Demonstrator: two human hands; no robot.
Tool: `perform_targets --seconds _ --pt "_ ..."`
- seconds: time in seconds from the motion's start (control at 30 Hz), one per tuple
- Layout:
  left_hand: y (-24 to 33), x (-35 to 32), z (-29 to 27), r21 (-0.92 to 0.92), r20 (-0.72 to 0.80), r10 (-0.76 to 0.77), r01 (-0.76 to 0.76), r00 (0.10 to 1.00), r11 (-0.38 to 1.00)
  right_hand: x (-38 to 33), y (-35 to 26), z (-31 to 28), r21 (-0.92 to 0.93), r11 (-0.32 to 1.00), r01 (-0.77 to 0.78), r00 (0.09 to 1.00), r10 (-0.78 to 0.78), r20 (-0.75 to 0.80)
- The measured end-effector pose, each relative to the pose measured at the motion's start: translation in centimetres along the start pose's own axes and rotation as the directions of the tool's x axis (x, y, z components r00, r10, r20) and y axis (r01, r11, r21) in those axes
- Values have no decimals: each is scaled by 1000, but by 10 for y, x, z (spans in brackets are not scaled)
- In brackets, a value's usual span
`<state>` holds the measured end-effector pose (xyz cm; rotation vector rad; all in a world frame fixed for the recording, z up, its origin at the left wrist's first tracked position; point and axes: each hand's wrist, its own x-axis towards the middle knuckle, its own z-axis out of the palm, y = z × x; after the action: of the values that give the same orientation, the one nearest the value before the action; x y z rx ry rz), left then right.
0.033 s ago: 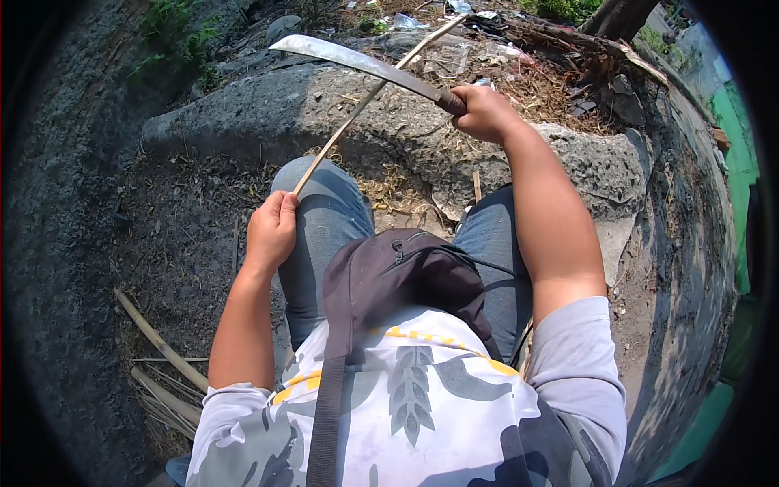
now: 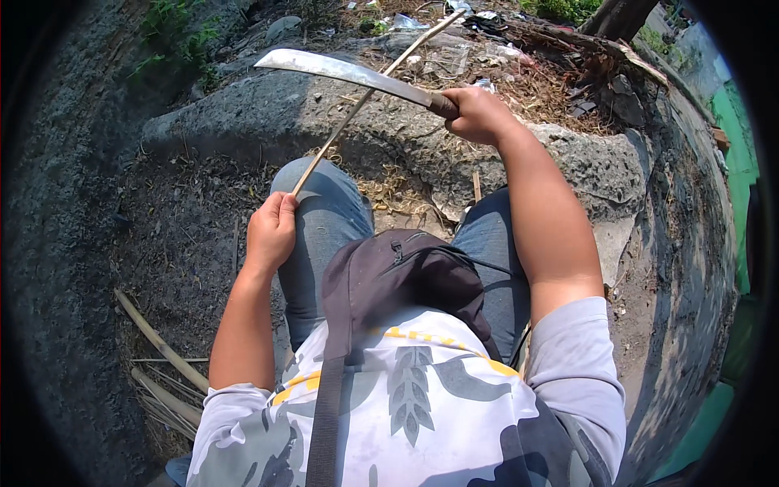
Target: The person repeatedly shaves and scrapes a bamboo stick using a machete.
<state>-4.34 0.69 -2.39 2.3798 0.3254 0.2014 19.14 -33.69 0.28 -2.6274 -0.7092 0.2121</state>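
Note:
My left hand (image 2: 272, 230) is closed around the lower end of a long, thin wooden stick (image 2: 331, 140), above my left knee. The stick slants up and away to the right, toward the far ground. In my right hand (image 2: 480, 116) is the handle of a machete (image 2: 337, 75), gripped in a fist. Its long, slightly curved blade points left and lies across the stick at about mid-length, on the near side of the camera. I cannot tell whether the edge bites into the wood.
A rough concrete ledge (image 2: 243, 104) runs beyond my knees. Dry leaves and litter (image 2: 527, 93) lie behind it, near a tree trunk (image 2: 621, 18). Several pale strips (image 2: 166, 345) rest on the ground at lower left. A dark bag (image 2: 406, 272) sits on my lap.
My right hand and the machete have shifted slightly left and nearer, so the blade sits a bit lower along the stick. My left hand stays almost still.

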Motion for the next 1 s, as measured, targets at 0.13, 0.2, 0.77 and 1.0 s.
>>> perform_targets --seconds 0.13,0.2,0.77,1.0 --pt "-10 -1 -1 10 -6 10 -10 1000 1000 -6 -50 -4 -190 972 140 990 -135 38" --pt "-4 -5 -3 -5 -1 24 -24 1000 1000 -4 -43 -2 -185 965 183 981 -191 -23" --pt "13 0 2 130 -37 62 -57 997 990 4 -19 9 -209 963 168 980 -186 -67" --pt "17 -3 4 179 -55 69 -58 996 982 9 23 4 111 968 -226 972 232 -36"
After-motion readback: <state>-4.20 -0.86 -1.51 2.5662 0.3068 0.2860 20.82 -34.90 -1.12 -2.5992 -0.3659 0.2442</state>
